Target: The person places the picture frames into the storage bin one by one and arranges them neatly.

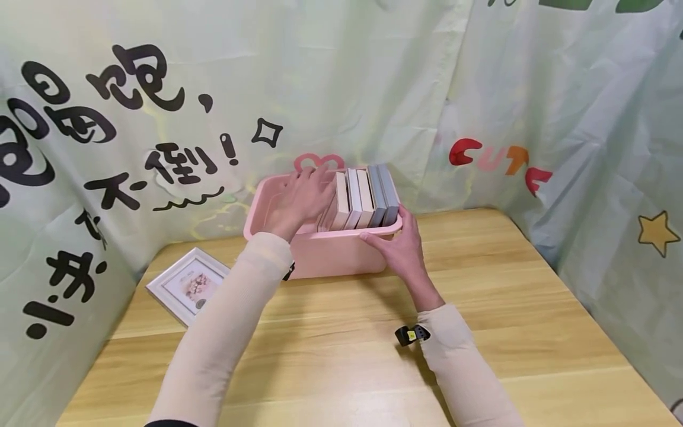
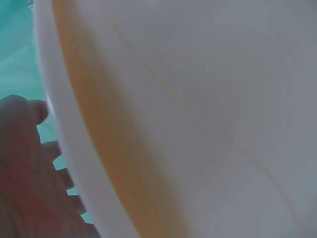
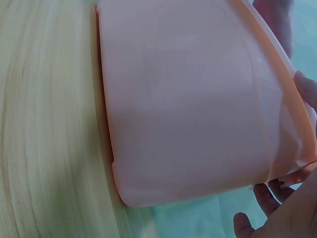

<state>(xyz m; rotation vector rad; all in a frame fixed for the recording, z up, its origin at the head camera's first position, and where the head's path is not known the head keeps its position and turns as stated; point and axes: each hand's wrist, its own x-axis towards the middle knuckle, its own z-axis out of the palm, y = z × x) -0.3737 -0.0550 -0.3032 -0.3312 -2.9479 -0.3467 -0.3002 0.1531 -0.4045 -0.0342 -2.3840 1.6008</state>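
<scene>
A pink plastic storage bin point(image 1: 336, 258) stands at the back of the table. Several books are upright in its right part, cream and white ones point(image 1: 353, 198) beside grey-blue ones point(image 1: 390, 198). My left hand point(image 1: 303, 198) reaches over the front rim into the bin, at the left side of the books, its fingers extended toward the back. In the left wrist view the bin's wall hides part of that hand. At the front right corner my right hand point(image 1: 402, 246) grips the bin, thumb on the front rim and fingers round the right side.
A white picture frame point(image 1: 173, 296) with a flower print lies on the wooden table point(image 1: 469, 279), left of the bin and partly behind my left sleeve. A pale printed curtain point(image 1: 373, 77) hangs close behind the bin and along both sides.
</scene>
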